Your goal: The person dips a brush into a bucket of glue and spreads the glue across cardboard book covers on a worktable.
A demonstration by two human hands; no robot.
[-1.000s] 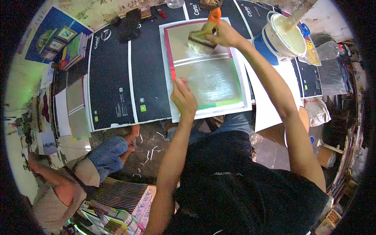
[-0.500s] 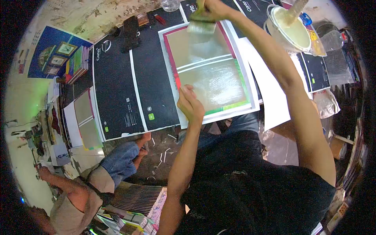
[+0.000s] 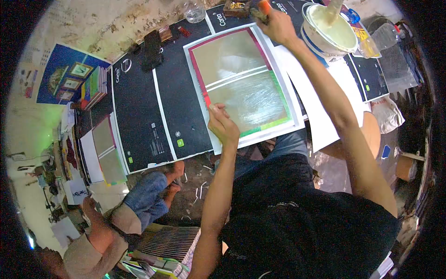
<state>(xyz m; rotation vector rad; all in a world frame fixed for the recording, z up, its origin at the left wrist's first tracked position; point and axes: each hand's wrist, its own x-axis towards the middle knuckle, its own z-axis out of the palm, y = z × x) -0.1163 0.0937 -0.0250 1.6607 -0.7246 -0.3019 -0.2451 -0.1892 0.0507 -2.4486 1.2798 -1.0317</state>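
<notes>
On the black table covering (image 3: 179,111) lies a white-bordered sheet with two grey-brown boards (image 3: 232,56), edged in red and green. The lower board looks wet and shiny. My left hand (image 3: 224,123) rests on the sheet's lower left edge, its fingers bent near the red strip. Beyond the sheet's top right corner, my right hand (image 3: 278,27) is closed around a brush (image 3: 264,8), whose bristles are mostly hidden.
A bucket of pale paste (image 3: 332,32) stands at the upper right beside white paper (image 3: 320,107). A plastic bottle (image 3: 385,37), a jar (image 3: 194,11) and a dark phone-like object (image 3: 152,46) are around. Another person (image 3: 100,237) sits at lower left.
My right hand has moved right with the brush, off the upper board to beyond the sheet's corner. My left hand has stayed at the sheet's edge. The other person's arm has shifted.
</notes>
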